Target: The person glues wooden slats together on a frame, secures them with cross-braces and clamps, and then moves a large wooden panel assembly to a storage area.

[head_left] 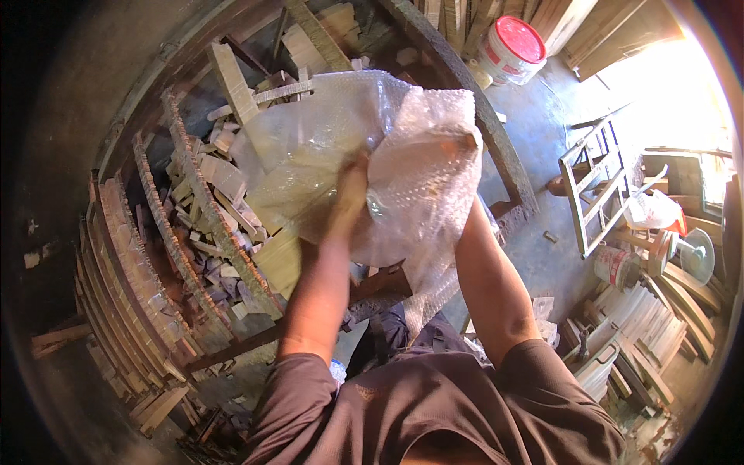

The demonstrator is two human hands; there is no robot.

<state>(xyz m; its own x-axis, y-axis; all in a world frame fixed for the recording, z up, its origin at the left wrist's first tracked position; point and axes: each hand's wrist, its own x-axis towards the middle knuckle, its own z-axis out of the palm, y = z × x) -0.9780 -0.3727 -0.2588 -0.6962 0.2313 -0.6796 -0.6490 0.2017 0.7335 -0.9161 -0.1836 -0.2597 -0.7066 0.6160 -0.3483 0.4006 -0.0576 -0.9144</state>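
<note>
Bubble wrap (364,155) was bunched above both grips; left hand (353,182) clutched its middle, right hand (457,151) closed inside it.

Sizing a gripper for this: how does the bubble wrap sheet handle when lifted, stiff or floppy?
Likely floppy: the bubble wrap bunches and drapes over the left hand and right hand. Probably light, held raised on both. Its glossy film may slip.

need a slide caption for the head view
Both hands, left and right, grip a bubble wrap sheet above wood offcuts.
</note>
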